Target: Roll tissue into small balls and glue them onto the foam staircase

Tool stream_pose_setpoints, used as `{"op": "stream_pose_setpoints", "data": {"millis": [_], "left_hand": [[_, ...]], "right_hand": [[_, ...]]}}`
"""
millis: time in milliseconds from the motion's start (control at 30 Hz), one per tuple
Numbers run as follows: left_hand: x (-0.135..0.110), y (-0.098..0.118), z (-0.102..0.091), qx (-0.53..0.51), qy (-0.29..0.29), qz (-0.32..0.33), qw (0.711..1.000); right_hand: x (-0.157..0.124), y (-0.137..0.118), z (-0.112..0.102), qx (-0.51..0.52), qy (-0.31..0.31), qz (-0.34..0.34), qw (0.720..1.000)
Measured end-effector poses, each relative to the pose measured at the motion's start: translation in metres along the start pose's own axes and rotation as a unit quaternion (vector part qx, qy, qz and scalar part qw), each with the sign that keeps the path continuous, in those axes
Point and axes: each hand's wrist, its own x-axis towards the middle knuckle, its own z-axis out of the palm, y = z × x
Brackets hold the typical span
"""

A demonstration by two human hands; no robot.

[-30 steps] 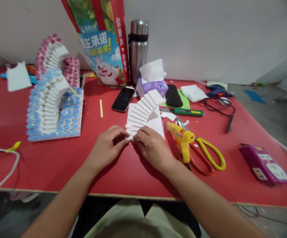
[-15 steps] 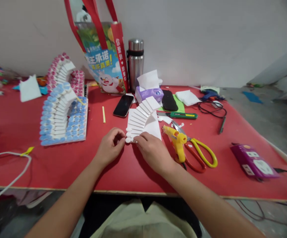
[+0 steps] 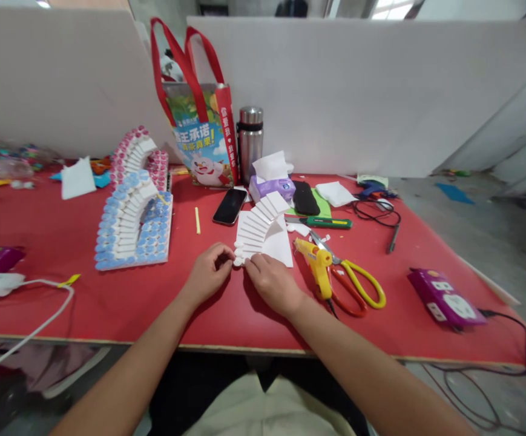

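Note:
A small white foam staircase model (image 3: 263, 231) stands on the red table (image 3: 253, 315) in front of me. My left hand (image 3: 209, 272) is curled at its lower left corner, fingers pinched beside small white round pieces on the bottom steps. My right hand (image 3: 272, 281) lies against the model's front edge, fingers pressed down on the lowest step. A finished staircase edged with blue caps (image 3: 131, 224) stands to the left, and one with pink caps (image 3: 138, 154) behind it.
A yellow glue gun (image 3: 315, 263) and yellow-handled scissors (image 3: 358, 284) lie right of my hands. A phone (image 3: 229, 206), tissue pack (image 3: 272, 181), steel flask (image 3: 250, 142), printed bag (image 3: 199, 139), green utility knife (image 3: 330, 222) and purple power strip (image 3: 444, 300) are on the table.
The camera has tilted up and back, so more of the wall and table shows. My hands stay at the model's lowest steps; the left hand's fingers have drawn in a little.

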Motion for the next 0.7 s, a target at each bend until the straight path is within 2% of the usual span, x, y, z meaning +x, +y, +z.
{"op": "stream_pose_setpoints", "data": {"millis": [467,700], "left_hand": [[-0.002,-0.004,0.004,0.002,0.005,-0.019,1.0],[-0.002,-0.009,0.004,-0.012,0.006,-0.032,0.999]], "right_hand": [[-0.004,0.001,0.011,-0.025,0.033,-0.032,0.999],[-0.004,-0.006,0.005,-0.037,0.058,0.006,0.998]]}}
